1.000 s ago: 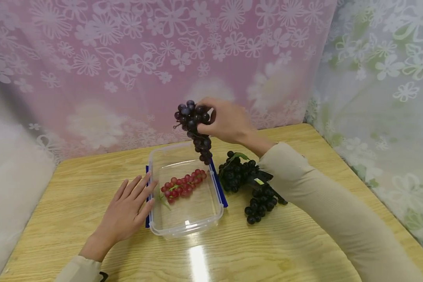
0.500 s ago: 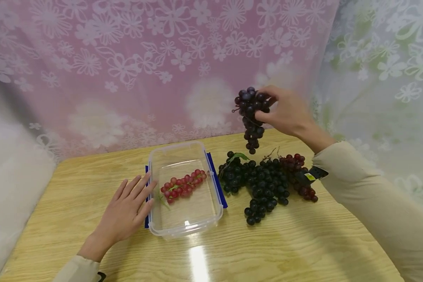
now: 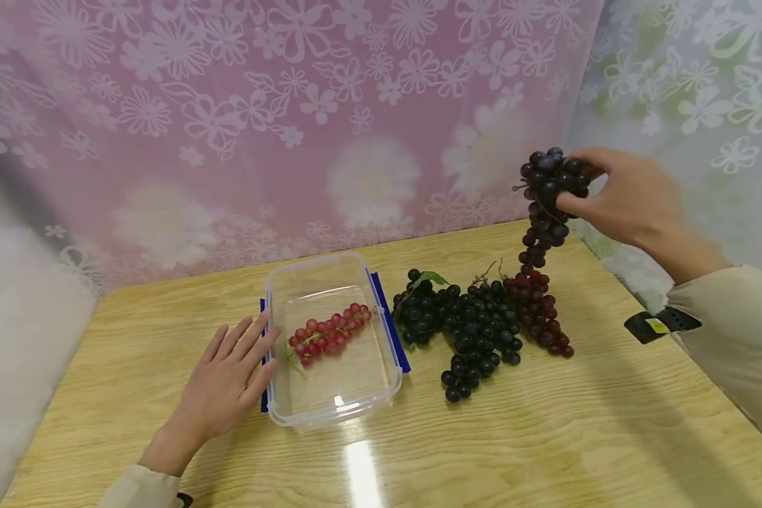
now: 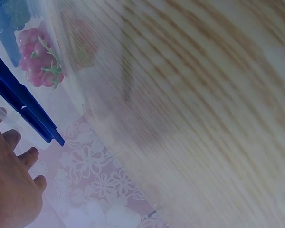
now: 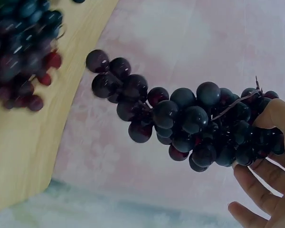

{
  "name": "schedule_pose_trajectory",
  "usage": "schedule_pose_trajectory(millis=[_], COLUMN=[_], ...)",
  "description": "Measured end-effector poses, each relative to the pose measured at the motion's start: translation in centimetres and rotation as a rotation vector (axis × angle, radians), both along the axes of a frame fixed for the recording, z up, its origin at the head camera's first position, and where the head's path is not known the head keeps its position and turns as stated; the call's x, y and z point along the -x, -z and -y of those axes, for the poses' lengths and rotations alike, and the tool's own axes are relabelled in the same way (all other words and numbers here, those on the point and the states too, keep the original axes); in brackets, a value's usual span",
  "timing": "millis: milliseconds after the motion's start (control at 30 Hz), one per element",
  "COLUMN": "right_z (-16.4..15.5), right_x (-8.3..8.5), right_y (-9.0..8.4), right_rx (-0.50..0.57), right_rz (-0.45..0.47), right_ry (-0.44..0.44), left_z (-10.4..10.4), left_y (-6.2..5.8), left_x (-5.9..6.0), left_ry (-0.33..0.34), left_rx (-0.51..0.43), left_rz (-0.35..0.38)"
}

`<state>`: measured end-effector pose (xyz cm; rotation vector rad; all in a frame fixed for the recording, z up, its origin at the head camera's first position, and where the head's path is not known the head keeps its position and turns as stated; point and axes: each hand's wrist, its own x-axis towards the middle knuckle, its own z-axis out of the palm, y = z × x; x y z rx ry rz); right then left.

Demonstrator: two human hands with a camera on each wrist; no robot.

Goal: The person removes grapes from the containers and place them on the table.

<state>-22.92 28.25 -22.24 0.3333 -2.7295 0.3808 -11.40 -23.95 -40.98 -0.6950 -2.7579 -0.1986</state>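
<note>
Head view: the right hand grips the top of a hanging bunch of dark purple grapes in the air, above the far right of the light wooden table and over a dark red grape bunch lying beside black grape bunches. The left hand lies flat, fingers straight, touching the left edge of a clear rectangular plastic container with blue clips holding a small red grape sprig. Left wrist view: fingertips rest beside a blue clip. Right wrist view: fingers curl round the bunch's stem end.
</note>
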Motion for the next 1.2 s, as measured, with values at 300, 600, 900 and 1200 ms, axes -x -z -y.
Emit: schedule_pose_trajectory(millis=[300, 600, 900, 1200], right_z=[-5.3, -7.7, -9.3, -9.0], right_x=[-2.3, -4.1, -4.8, -2.0], right_y=[2.6, 4.7, 6.1, 8.9], right_rx=[-0.071, -0.109, -0.181, -0.112], right_rz=[0.046, 0.167, 0.314, 0.514], right_ry=[0.102, 0.133, 0.124, 0.027], left_z=[0.0, -0.1, -0.2, -0.2], left_y=[0.0, 0.1, 0.2, 0.1], left_x=[0.0, -0.2, 0.0, 0.0], left_ry=[0.006, 0.003, 0.002, -0.011], left_rx=[0.009, 0.006, -0.003, 0.004], left_rz=[-0.027, -0.015, -0.009, 0.007])
